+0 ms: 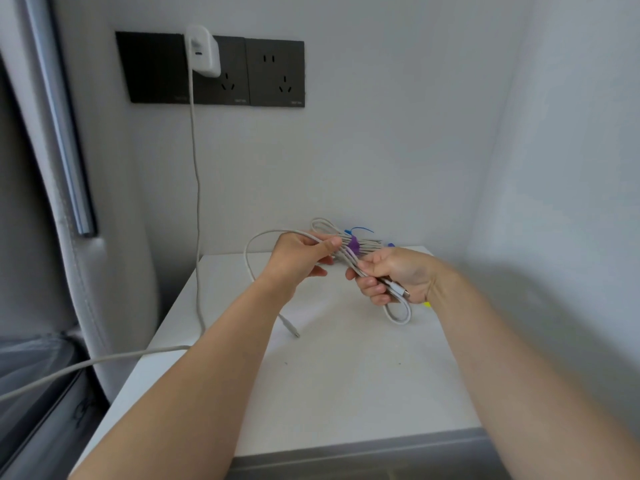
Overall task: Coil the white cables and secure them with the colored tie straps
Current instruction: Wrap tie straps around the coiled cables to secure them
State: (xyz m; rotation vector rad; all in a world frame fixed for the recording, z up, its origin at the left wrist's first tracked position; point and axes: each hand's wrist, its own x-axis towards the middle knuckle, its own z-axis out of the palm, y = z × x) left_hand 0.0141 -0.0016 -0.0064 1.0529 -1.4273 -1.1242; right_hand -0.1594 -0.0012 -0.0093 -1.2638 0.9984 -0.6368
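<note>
The white cable (398, 315) is held above the white table (346, 393), partly folded into long loops, and its free plug end (294, 332) trails down toward the tabletop. The right hand (398, 275) curls round the gathered loops near a connector, fingers closed on them. The left hand (298, 258) pinches the loose strand between thumb and fingers. To do this well, the left should lay each new loop flat into the right's grasp at the same length as the others (a twisted loop tends to spring open). A yellow tie strap (427, 304) peeks out beside the right wrist, near enough to take. Behind the hands lies a bundle with a purple tie strap (353, 244), and a blue tie strap (358, 231) beyond it.
</note>
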